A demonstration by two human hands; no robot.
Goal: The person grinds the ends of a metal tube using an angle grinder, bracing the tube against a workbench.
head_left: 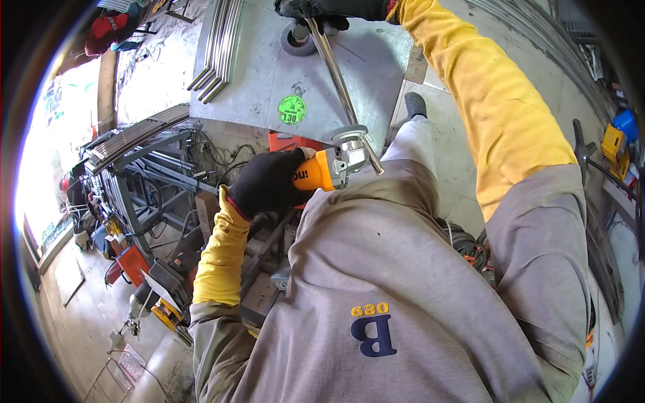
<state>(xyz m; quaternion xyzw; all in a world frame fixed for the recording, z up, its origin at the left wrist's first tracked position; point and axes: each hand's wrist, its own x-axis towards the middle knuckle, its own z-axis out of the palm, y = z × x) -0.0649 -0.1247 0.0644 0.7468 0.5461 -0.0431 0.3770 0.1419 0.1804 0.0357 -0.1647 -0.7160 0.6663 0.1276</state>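
My left hand [265, 183], in a black glove, is wrapped round the orange body of an angle grinder [316, 172]. The grinder's round disc [349, 133] lies at a shiny metal tube [332, 70], close to its lower end; whether they touch is unclear. At the top edge my right hand [329, 9], also in a black glove, is closed round the tube's upper part and is partly cut off by the frame. The tube slants over a grey metal-topped table [255, 87]. Beside my right hand, a small black wheel [297, 41] rests on the tabletop.
Several bent shiny tubes [218, 50] lie at the table's left, near a green sticker [291, 109]. A steel frame [144, 161] with stacked bars, cables and tools stands at left. A person in red [107, 30] is at top left. Long bars line the upper right.
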